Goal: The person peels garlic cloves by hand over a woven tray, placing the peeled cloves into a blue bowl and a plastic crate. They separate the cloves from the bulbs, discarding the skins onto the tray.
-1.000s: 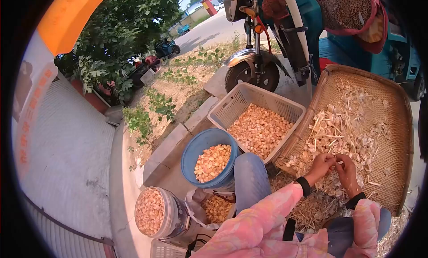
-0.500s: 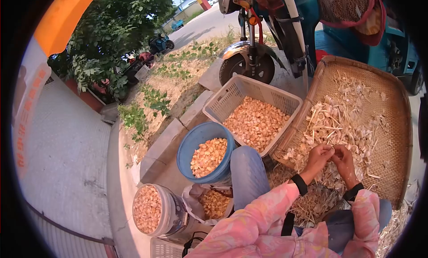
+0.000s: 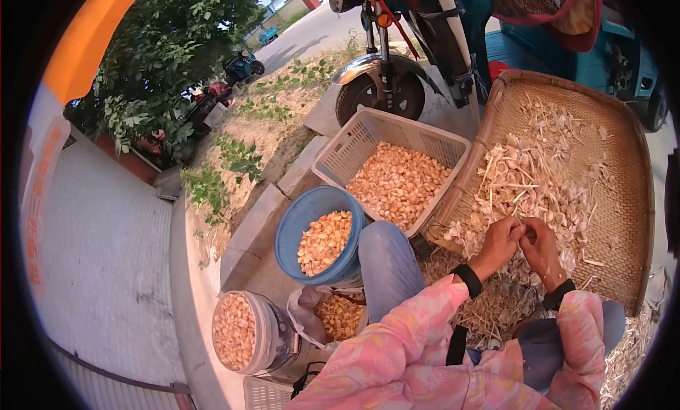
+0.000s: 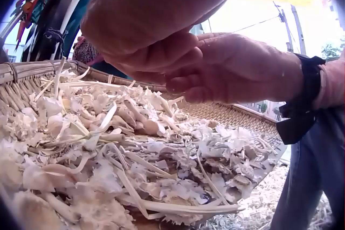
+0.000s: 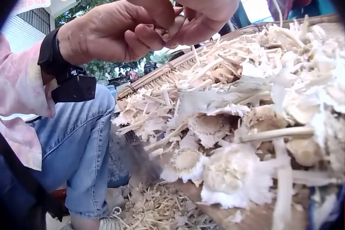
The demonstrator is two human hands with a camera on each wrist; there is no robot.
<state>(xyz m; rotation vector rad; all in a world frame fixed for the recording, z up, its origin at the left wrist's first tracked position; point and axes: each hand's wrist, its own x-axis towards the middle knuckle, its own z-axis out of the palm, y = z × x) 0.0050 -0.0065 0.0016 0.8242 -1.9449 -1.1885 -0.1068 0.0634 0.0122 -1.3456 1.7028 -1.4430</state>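
Both hands meet over the near edge of a woven bamboo tray (image 3: 623, 226). The left hand (image 3: 494, 245) and the right hand (image 3: 542, 250) have their fingertips together, pinching a small garlic clove (image 5: 177, 25), mostly hidden by the fingers. Under them lies a heap of garlic (image 3: 528, 180) with dry stalks, root discs and papery skins. From the left wrist, the right hand (image 4: 237, 71) shows curled fingers close above this heap. A black strap circles each wrist.
Left of the tray stand a plastic crate (image 3: 418, 125), a blue tub (image 3: 289, 229), a white bucket (image 3: 278, 335) and a bag (image 3: 303, 314), all holding garlic cloves. A three-wheeler (image 3: 386, 91) is parked behind. Husks (image 3: 496, 311) litter the ground by the knees.
The head view has shifted slightly, so the scene sits higher and further left. The hands stay together over the tray, their fingers working at the small clove.
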